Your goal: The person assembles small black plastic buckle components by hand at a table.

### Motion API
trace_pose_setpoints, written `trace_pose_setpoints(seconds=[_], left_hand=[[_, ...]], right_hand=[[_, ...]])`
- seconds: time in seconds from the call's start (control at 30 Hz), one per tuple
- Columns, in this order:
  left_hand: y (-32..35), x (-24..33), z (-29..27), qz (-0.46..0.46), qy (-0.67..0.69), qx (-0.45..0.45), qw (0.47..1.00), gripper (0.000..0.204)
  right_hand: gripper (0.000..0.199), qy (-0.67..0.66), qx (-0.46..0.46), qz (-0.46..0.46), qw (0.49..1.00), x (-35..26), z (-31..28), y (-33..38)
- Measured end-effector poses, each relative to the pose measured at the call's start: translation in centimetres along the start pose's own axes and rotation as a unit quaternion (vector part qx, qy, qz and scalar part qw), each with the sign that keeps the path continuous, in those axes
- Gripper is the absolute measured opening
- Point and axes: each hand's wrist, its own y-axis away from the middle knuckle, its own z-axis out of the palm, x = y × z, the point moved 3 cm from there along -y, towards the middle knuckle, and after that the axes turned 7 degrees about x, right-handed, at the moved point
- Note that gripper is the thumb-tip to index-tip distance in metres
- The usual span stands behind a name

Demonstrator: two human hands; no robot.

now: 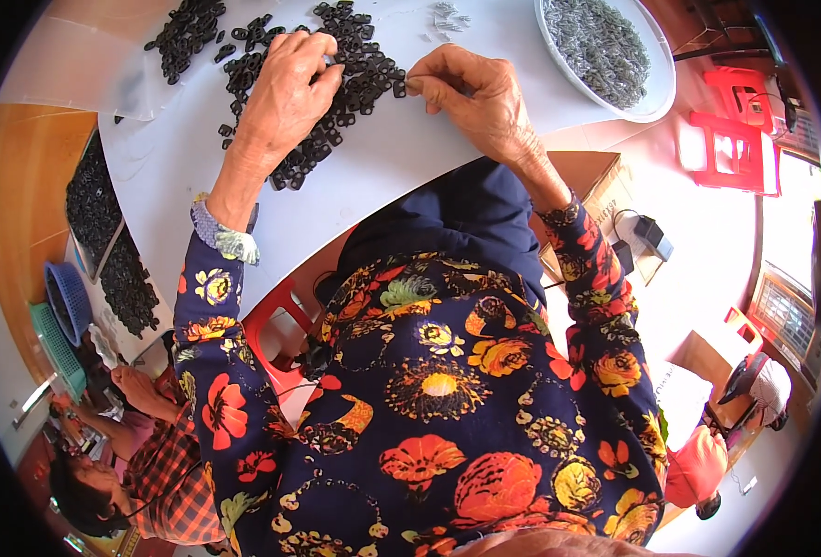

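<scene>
A heap of small black plastic parts (364, 70) lies spread over the white tabletop (336, 209). My left hand (290, 88) rests above the heap with its fingers bent and the thumb near the index finger. Whatever it holds is hidden beneath the fingers. To the right of the heap, my right hand (475, 97) pinches thumb and index finger together on one black plastic part (399, 84) at its edge. Beyond that hand, a few small clear pieces (447, 19) lie loose on the table.
A round white tray (667, 88) full of small clear pieces sits at the table's right. Another black heap (183, 37) lies far left, near clear plastic sheeting (85, 70). Blue (67, 302) and green baskets (58, 348), red stools (735, 153), a cardboard box (582, 176) and co-workers (169, 483) surround me.
</scene>
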Motion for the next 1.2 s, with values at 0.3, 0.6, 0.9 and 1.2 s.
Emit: trace_pose_setpoints(seconds=[0.3,0.6,0.9,1.2], left_hand=[[0.3,-0.9,-0.2,0.013,-0.02,-0.026,0.999,0.014],[0.5,-0.3,-0.3,0.017,0.005,-0.002,1.0,0.013],[-0.1,4.6,0.2,-0.062,0.166,-0.056,0.983,0.01],[0.2,5.2,0.5,-0.076,0.215,-0.017,0.974,0.013]], right_hand=[[0.008,-0.051,0.001,0.016,0.999,0.5,0.1,0.1],[0.008,-0.077,0.012,0.015,0.997,1.0,-0.1,0.2],[0.014,-0.143,0.01,0.055,0.988,0.6,1.0,-0.1],[0.011,-0.095,0.006,0.048,0.994,0.7,0.6,-0.2]])
